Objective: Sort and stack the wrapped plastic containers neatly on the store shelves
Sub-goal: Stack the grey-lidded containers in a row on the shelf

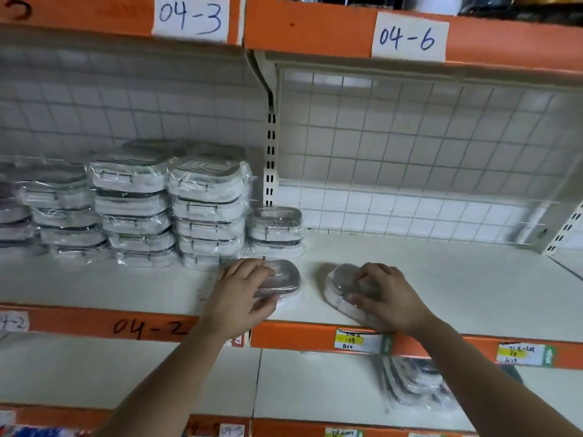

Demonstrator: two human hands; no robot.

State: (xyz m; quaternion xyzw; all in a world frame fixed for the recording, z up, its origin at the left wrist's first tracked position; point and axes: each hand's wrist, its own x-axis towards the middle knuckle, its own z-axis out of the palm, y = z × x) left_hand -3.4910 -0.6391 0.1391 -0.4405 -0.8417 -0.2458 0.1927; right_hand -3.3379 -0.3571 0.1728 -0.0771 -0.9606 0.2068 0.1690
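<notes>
The left hand (243, 288) and right hand (386, 299) are bare, and so are the left forearm (179, 373) and right forearm (473, 373) down to the lower edge of view. The fingers (252, 266) are slightly blurred, their nails unreadable.

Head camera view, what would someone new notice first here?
The left hand grips the left container and the right hand grips the right container, apart, near the front edge of the shelf. Behind them to the left stand tall stacks of wrapped containers, under an orange rail labelled 04-3 and 04-6.
</notes>
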